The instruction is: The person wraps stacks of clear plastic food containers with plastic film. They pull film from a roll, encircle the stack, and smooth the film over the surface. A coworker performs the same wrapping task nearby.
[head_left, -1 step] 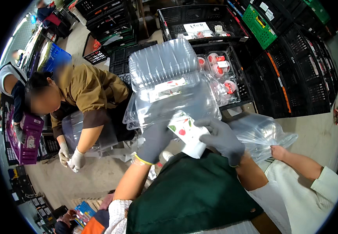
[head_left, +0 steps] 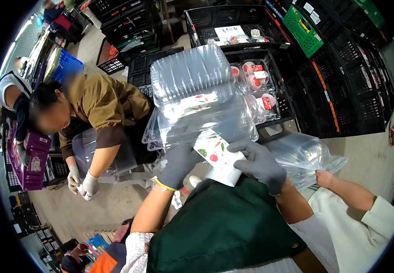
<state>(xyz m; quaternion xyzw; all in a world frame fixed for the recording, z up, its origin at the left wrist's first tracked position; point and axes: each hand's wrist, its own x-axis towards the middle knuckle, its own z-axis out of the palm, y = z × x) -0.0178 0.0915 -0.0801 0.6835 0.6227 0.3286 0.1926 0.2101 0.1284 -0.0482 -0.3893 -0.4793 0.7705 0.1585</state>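
Just beyond the near green apron [head_left: 224,227], at the near edge of the clear plastic containers [head_left: 190,73], a white label strip [head_left: 215,152] printed with fruit and leaves lies between two grey-gloved hands. The right hand [head_left: 260,164] pinches it by its right edge, thumb and fingers closed; the left hand [head_left: 178,166] is at its left side, fingertips hidden, so I cannot tell whether it grips the strip or only steadies it. The strip slants, its plain white end toward the apron, and this tilt could leave it crooked if it were pressed down as it is. Gloved fingertips probably feel thin paper poorly, so a second sheet could cling unnoticed, or the strip could crease under too tight a pinch; whether it is one layer or several I cannot tell. The containers look light and slick, piled unevenly, with another printed label [head_left: 199,103] showing among them, so a nudge from either hand could make the upper ones slide toward the far black crate [head_left: 279,102] and its packs of red fruit [head_left: 255,77]. To the right, another person's hand [head_left: 325,178] holds a clear plastic bag [head_left: 301,154] close to the right forearm, and a tug there could jolt the right hand and pull the strip askew
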